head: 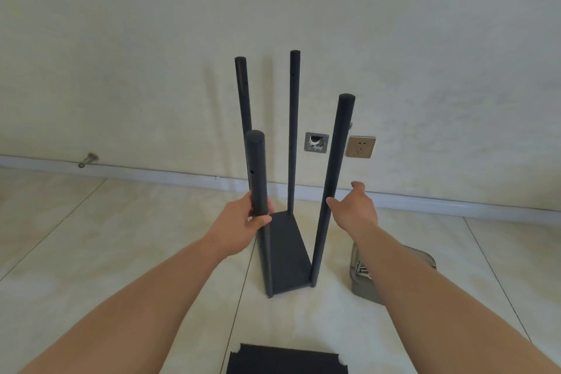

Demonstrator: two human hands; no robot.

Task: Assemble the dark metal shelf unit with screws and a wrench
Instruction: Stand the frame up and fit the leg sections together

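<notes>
1. At six o'clock a loose shelf panel (287, 360) lay on the floor, unfitted.
2. The left hand (243, 226) grasped the near-left post (258, 179); the right hand (355, 208), fingers released, neared the near-right post (334, 173).
3. At twelve o'clock the frame's bottom shelf (287, 252) already carried all four posts.

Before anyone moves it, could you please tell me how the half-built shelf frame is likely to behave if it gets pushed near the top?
The shelf frame probably tips easily: four tall posts rise from one small base panel. The posts may flex, since nothing ties their splayed tops. The left hand gripping the near left post likely steadies it; the right hand is open beside another.
</notes>
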